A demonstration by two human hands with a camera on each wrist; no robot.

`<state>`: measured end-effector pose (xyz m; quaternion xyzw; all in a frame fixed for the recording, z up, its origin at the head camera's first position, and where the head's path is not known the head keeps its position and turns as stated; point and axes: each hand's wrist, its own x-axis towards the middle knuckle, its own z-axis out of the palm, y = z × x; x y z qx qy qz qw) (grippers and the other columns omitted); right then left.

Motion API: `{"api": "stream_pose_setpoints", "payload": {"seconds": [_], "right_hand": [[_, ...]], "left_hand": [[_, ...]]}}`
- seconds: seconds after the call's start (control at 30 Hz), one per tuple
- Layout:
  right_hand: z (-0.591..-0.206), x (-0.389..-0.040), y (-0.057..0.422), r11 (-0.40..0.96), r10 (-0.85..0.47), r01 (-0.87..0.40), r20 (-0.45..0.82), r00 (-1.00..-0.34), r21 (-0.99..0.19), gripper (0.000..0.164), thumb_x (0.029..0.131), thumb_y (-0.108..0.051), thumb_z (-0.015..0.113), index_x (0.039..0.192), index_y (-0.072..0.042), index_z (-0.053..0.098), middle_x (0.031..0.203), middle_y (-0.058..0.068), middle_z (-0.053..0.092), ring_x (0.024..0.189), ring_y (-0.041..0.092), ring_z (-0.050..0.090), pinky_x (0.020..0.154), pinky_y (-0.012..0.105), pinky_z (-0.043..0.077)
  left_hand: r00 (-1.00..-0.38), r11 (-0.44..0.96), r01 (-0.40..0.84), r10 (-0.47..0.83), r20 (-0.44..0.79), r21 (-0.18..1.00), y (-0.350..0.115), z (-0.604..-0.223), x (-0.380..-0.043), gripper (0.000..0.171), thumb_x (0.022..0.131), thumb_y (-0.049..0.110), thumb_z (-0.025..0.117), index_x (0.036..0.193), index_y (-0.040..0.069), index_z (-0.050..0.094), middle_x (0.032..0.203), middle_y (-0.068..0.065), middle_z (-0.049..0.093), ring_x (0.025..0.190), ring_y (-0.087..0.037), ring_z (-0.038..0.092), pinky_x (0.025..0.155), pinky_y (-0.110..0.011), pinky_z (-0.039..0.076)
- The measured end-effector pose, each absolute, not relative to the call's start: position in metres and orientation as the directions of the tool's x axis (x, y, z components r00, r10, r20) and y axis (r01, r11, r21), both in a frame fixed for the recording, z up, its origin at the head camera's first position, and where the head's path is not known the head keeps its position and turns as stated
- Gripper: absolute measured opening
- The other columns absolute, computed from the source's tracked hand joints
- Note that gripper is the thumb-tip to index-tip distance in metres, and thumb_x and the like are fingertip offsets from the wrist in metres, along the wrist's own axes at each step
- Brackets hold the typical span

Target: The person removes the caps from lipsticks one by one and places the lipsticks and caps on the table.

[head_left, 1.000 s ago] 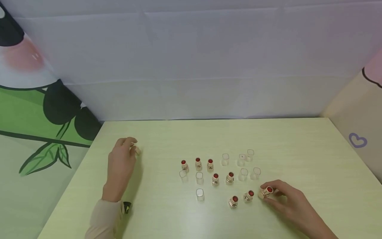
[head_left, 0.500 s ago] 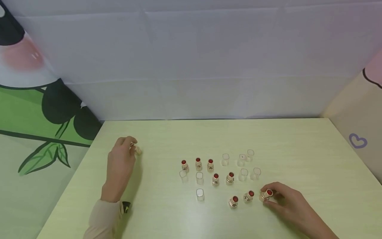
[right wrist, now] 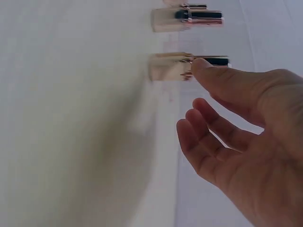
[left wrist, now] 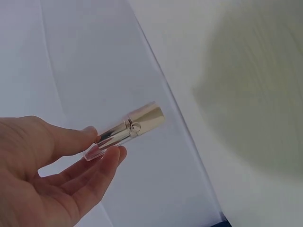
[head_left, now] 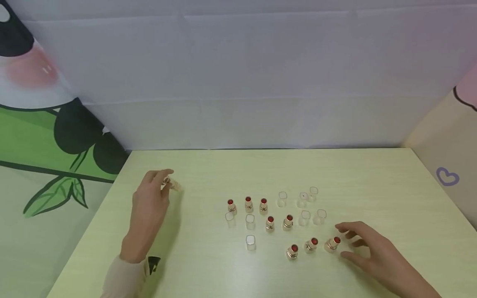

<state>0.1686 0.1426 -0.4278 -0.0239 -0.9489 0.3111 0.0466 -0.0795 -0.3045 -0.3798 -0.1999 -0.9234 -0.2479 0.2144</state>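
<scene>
My left hand (head_left: 150,205) is raised over the far left of the table. Between thumb and fingers it pinches a gold lipstick (left wrist: 147,118), tilted, with a clear cap over the pinched end. On the right, my right hand (head_left: 381,254) is spread, thumb apart from the fingers and nothing between them. Just left of its fingertips an uncapped gold lipstick (head_left: 331,245) with a red tip stands upright. In the right wrist view the thumb overlaps this lipstick (right wrist: 166,70), and another lipstick (right wrist: 168,20) stands beyond it.
Several more uncapped lipsticks (head_left: 270,224) stand upright across the middle of the table (head_left: 208,269). Clear caps (head_left: 250,243) stand among them, and more clear caps (head_left: 282,200) are behind to the right. A pale cloth wall (head_left: 238,124) rises at the table's back edge.
My right hand has let go of the lipstick, leaving it upright, and drawn back to the right with its fingers spreading. The left hand still holds its lipstick, which has tipped slightly.
</scene>
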Motion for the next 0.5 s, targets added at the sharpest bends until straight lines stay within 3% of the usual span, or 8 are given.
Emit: {"api": "stream_pose_setpoints", "payload": {"seconds": [0.23, 0.5], "right_hand": [[-0.409, 0.166, 0.144, 0.83, 0.003, -0.148, 0.271, -0.963, -0.537, 0.072, 0.075, -0.006, 0.093, 0.135, -0.028, 0.06, 0.124, -0.015, 0.064, 0.094, -0.001, 0.065, 0.077, 0.021, 0.058], [-0.383, 0.157, 0.127, 0.834, -0.02, -0.187, 0.311, -0.95, -0.519, 0.072, 0.078, -0.008, 0.091, 0.136, -0.035, 0.058, 0.127, -0.022, 0.06, 0.098, -0.003, 0.063, 0.082, 0.012, 0.051]], "left_hand": [[-0.787, 0.765, 0.542, 0.317, 0.529, 0.348, -0.287, -0.371, -0.058, 0.028, 0.091, -0.011, 0.072, 0.115, 0.003, 0.071, 0.112, -0.017, 0.066, 0.088, -0.033, 0.075, 0.061, -0.046, 0.06], [-0.711, 0.714, 0.628, 0.364, 0.602, 0.309, -0.264, -0.355, -0.032, 0.03, 0.086, -0.01, 0.079, 0.112, 0.004, 0.07, 0.112, -0.011, 0.066, 0.085, -0.024, 0.075, 0.06, -0.038, 0.062]]}}
